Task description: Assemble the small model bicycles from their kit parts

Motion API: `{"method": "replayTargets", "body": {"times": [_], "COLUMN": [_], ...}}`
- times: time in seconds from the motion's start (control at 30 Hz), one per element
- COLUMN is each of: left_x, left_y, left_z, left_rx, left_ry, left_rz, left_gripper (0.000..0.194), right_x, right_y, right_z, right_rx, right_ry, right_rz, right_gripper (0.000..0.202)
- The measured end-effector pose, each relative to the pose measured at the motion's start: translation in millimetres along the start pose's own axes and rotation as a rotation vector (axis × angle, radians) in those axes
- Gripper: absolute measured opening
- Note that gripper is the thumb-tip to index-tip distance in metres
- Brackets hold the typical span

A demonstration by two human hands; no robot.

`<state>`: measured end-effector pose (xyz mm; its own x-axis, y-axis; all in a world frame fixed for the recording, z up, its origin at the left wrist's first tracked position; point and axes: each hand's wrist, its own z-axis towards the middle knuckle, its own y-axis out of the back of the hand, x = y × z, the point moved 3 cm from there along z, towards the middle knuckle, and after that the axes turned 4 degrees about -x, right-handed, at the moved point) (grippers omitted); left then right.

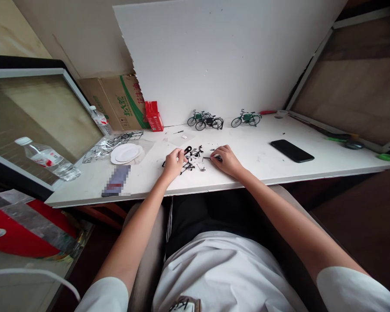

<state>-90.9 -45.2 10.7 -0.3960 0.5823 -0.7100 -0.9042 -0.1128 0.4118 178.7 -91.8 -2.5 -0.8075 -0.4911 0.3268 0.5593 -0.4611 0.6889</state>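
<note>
Small black parts [190,164] lie loose on the white table between my hands. My left hand [175,162] is at their left side with its fingers closed together; whatever it may hold is too small to make out. My right hand [225,160] rests on the table at their right, fingers curled round a small dark part [217,158]. Behind the loose parts stand a black model bicycle [209,123] and a green one [196,118] that it partly overlaps. Another green model bicycle [246,118] stands farther right.
White plates [126,153], clear bottles [48,159], a red box [154,117] and a cardboard box [117,104] are on the left. A black phone [291,151] lies on the right. The white table's [188,190] front edge runs below my wrists.
</note>
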Motion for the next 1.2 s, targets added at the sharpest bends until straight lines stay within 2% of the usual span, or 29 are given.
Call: {"method": "replayTargets", "body": {"times": [0.13,0.33,0.53,0.93,1.2], "left_x": [13,17,9,-1,-9], "left_y": [13.0,15.5,17.7,10.5,10.2], "left_z": [12,20,18,13,12], "left_rx": [-0.033,-0.032,0.007,0.064,0.116], "left_ry": [0.144,0.288,0.333,0.368,0.403], "left_rz": [-0.166,-0.376,-0.392,-0.487,-0.471], "left_gripper": [0.034,0.015,0.015,0.022,0.024], "right_x": [0,0,0,1,0], "right_y": [0,-1,-1,0,-1], "right_z": [0,0,0,0,-1], "right_rx": [-0.028,-0.026,-0.007,-0.001,-0.009], "right_ry": [-0.009,-0.008,-0.024,-0.014,0.005], "right_rz": [-0.007,-0.019,-0.025,0.0,-0.017], "right_gripper": [0.022,0.023,0.023,0.025,0.024]}}
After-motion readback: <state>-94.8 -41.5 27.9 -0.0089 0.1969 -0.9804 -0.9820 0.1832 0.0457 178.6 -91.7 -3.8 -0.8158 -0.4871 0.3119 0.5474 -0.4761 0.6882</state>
